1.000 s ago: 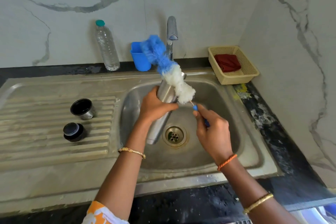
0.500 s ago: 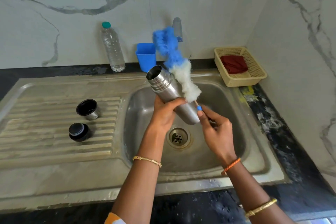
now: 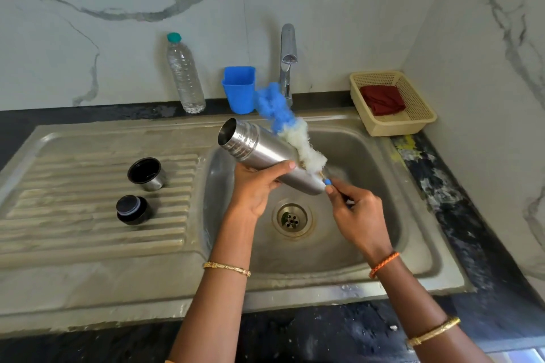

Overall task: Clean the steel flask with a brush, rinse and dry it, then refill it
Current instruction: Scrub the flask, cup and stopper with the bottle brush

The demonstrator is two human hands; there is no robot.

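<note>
My left hand (image 3: 256, 186) grips the steel flask (image 3: 259, 147) around its body and holds it tilted above the sink basin (image 3: 368, 174), open mouth toward the upper left. My right hand (image 3: 358, 212) pinches the thin handle of the bottle brush (image 3: 295, 135). The brush's blue and white fluffy head lies outside the flask, along its far side. The flask's steel cup lid (image 3: 146, 174) and black stopper (image 3: 134, 210) stand on the ribbed drainboard (image 3: 73, 233) to the left.
A tap (image 3: 287, 62) rises behind the basin with no water running. A clear plastic water bottle (image 3: 185, 74) and a blue plastic holder (image 3: 239, 88) stand against the back wall. A beige basket (image 3: 413, 121) with a red cloth (image 3: 382, 99) sits at the right corner.
The flask went from mouth-down in the basin to raised and tilted with its open mouth facing up-left. The brush head has dropped lower, alongside the flask body.
</note>
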